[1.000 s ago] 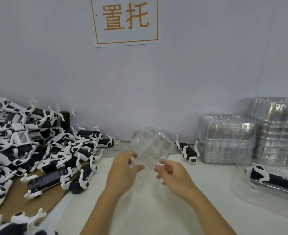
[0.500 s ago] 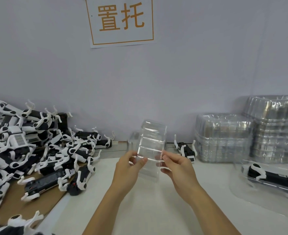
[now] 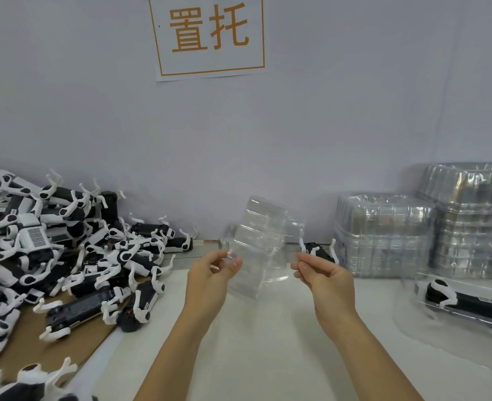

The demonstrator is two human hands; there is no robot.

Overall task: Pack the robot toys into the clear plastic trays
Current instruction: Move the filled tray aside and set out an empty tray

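Note:
I hold a clear plastic tray (image 3: 260, 241) upright in the air over the white table (image 3: 268, 357). My left hand (image 3: 212, 282) pinches its left edge and my right hand (image 3: 323, 279) pinches its right edge. The tray is empty and see-through. A big heap of black-and-white robot toys (image 3: 65, 256) lies at the left on brown cardboard. One robot toy (image 3: 320, 250) lies behind my right hand by the wall. A packed toy (image 3: 467, 302) sits in a clear tray at the right.
Two stacks of empty clear trays stand at the back right, a lower stack (image 3: 383, 235) and a taller stack (image 3: 476, 221). A paper sign (image 3: 210, 36) with orange characters hangs on the grey wall.
My hands have moved apart along the tray's edges, and the tray has tilted slightly, its top now leaning right. The view has shifted a little.

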